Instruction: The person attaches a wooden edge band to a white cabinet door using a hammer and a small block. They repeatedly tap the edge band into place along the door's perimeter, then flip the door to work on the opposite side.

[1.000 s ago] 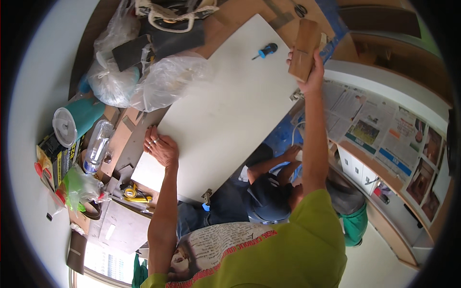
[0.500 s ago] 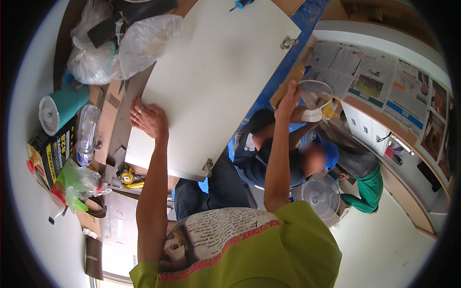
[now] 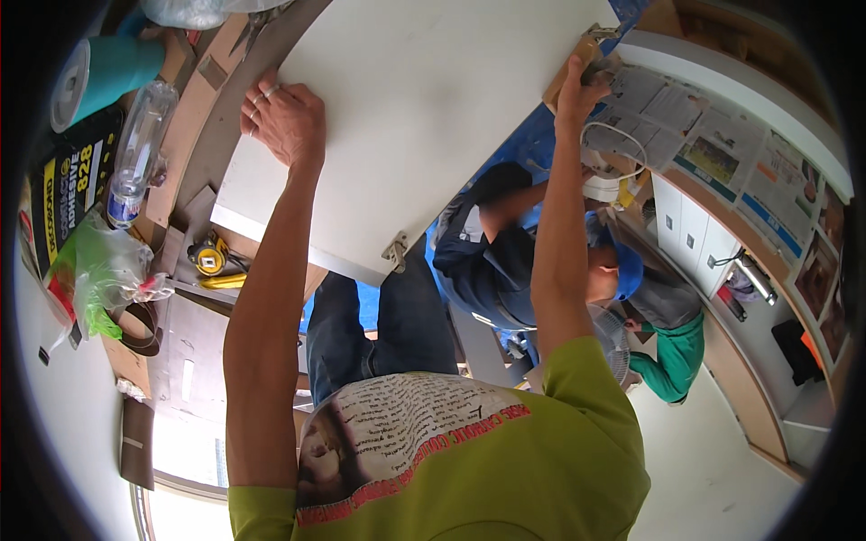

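A white cabinet door point(image 3: 406, 108) lies in front of me, with one metal hinge point(image 3: 395, 252) at its near corner and another hinge point(image 3: 603, 32) farther along its right edge. My left hand point(image 3: 287, 124), with rings on its fingers, is closed over the door's left edge. Near the far hinge, my right hand point(image 3: 577, 95) is closed on a tan wood-coloured block point(image 3: 557, 88) beside the door's right edge. Its fingers are partly hidden, and I cannot tell whether the block touches the door.
On the left are a turquoise tumbler point(image 3: 108, 77), a plastic bottle point(image 3: 144, 149), a tape measure point(image 3: 209, 256) and plastic bags point(image 3: 108, 261). A person in dark clothes and a blue cap point(image 3: 492, 261) crouches close by my right arm; another green sleeve point(image 3: 677, 356) shows beyond. Newspaper point(image 3: 704, 144) covers a shelf.
My right hand has moved farther out with the block, toward the far hinge. My left hand stays on the door's left edge. The view has shifted, and the person in the cap has moved.
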{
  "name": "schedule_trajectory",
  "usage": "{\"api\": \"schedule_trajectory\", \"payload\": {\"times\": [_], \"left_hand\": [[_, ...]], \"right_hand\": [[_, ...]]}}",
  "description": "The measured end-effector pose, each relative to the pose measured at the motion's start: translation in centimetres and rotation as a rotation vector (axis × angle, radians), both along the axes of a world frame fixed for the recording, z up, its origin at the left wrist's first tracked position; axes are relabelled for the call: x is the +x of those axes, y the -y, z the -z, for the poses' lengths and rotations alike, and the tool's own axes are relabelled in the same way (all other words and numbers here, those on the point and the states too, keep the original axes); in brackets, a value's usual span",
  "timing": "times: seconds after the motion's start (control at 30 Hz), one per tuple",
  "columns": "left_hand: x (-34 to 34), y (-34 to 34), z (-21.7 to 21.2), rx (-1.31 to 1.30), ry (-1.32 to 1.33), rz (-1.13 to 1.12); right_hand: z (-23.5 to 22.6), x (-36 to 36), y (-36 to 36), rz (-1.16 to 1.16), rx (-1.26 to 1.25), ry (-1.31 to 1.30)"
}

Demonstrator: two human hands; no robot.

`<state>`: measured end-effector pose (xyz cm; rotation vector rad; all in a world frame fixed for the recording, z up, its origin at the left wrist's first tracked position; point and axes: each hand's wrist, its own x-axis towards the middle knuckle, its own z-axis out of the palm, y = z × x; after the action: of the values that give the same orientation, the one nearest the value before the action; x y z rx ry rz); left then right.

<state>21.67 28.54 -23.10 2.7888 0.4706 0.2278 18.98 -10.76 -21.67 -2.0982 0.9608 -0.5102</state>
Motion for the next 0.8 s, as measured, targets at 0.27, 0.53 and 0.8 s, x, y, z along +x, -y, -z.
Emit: {"api": "schedule_trajectory", "payload": {"times": [0.27,0.53,0.8], "left_hand": [[-0.1,-0.1,0.4,0.047,-0.005,-0.025],[0.0,-0.2,0.2,0.039,-0.032,0.008],[0.1,-0.1,-0.2,0.048,-0.026,-0.013]], "right_hand": [[-1.3,-5.3,-7.1,0.048,0.011,-0.170],[-1.1,-1.5,-2.6,0.088,-0.048,-0.108],[-1.8,-8.2,-10.9,0.094,0.049,-0.184]]}}
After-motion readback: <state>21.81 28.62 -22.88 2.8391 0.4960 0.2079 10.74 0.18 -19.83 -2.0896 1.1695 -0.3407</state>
